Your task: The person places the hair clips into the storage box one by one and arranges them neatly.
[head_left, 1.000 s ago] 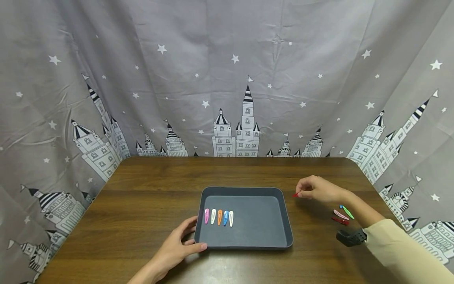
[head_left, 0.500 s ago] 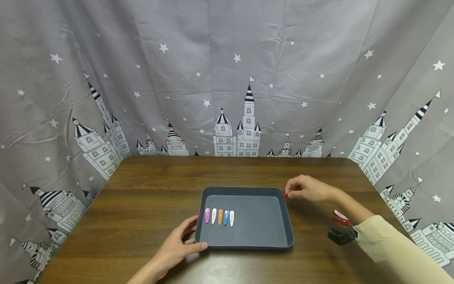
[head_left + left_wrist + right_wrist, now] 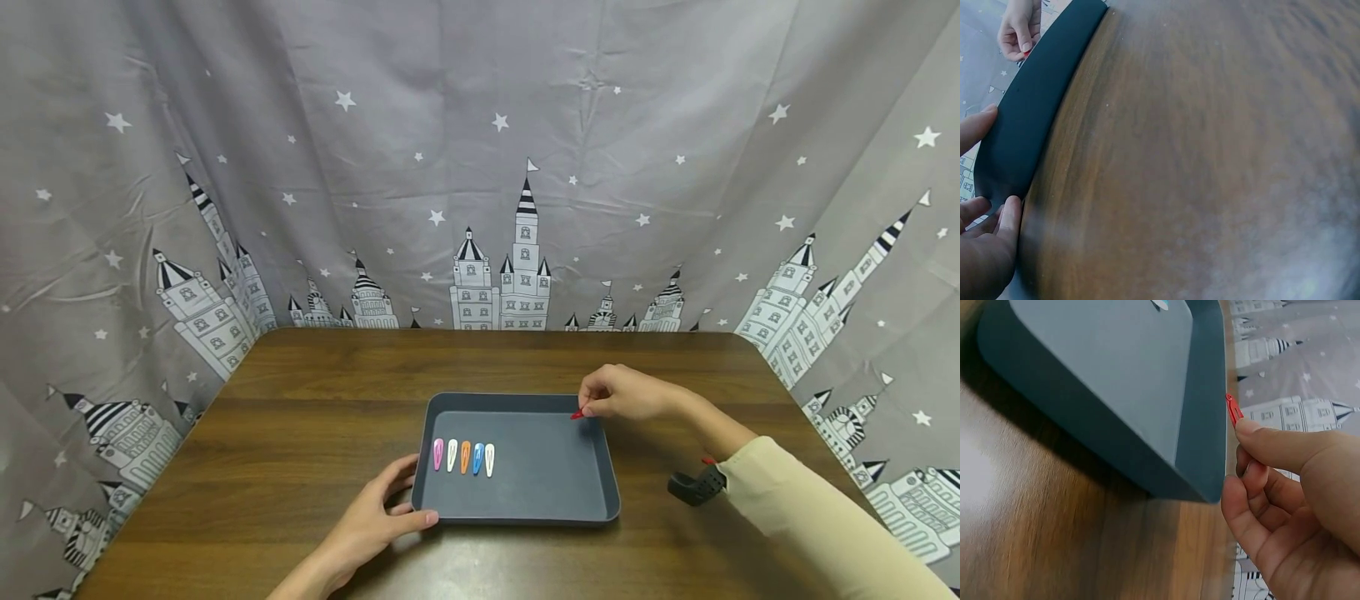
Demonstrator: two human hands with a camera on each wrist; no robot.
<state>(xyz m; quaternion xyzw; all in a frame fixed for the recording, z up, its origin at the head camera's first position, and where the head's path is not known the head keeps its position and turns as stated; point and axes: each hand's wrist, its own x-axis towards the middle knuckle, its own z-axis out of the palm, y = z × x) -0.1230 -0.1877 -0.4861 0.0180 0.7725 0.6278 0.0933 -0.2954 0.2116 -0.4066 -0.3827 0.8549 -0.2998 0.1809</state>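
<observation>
Red clip (image 3: 576,414) sits in right grip (image 3: 626,393); left grip (image 3: 367,517) holds tray (image 3: 543,467) bearing five clips (image 3: 465,457).

Diffuse, moderate light fills the head view, with soft glare on the near table (image 3: 480,571) and faint shadow beneath the right sleeve (image 3: 810,508). The left wrist view is hazy and partly blurred; in the right, dark shadow borders the tray (image 3: 1079,403).
</observation>
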